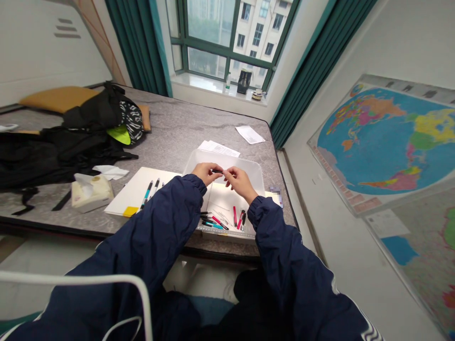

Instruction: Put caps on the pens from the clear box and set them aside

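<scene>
My left hand and my right hand meet above a clear plastic bin, both pinched on a thin dark pen held level between them. Inside the bin's near end lie several loose pens and pen parts, red, teal and black. Both my arms are in dark blue sleeves.
A white sheet with two pens and a yellow sticky pad lies left of the bin. A tissue pack, black bags and loose papers sit on the grey surface. A white chair rail is close below.
</scene>
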### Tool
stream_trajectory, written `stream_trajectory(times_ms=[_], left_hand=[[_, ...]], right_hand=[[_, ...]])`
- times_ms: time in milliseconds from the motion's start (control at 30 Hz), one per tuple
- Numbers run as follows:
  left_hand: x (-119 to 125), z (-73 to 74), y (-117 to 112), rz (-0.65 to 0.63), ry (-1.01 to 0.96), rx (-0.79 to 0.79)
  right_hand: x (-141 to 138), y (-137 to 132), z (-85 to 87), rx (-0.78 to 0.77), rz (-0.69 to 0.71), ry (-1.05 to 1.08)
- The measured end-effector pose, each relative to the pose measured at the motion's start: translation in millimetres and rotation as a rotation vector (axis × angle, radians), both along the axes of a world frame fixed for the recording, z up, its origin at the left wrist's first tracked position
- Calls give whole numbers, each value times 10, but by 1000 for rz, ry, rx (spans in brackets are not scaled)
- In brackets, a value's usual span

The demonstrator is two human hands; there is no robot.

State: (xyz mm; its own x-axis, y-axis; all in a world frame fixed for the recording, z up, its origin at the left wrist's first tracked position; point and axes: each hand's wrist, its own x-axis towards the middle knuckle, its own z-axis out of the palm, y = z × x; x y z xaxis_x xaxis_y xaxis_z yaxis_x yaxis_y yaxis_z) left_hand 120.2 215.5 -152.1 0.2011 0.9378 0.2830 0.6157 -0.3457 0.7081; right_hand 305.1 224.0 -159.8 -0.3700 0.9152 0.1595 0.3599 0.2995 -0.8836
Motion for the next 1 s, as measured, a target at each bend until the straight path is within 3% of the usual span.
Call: stream_trajectory(times_ms=[333,500,600,700,800,900,1000], left_hand=[[44,116,-143,1,-44,42],[71,86,-159,-26,-46,-28],[91,1,-149,-94,19,-177],[106,-79,-163,-172,278,-317],[117,-122,-194,-227,570,-435],[136,-145,-219,-261,713,-559],[160,-173,-229,-275,783,-611]], right_hand=[[22,-144,64,112,-15,-40],[32,-232,106,186,-63,-152],[30,-225,85,193,-59,-274],[26,-198,13,96,56,-444],[32,-177,-94,-86,269,-635],[52,-168,-201,-254,422,-798],[75,-174,-268,-298,443,-883]])
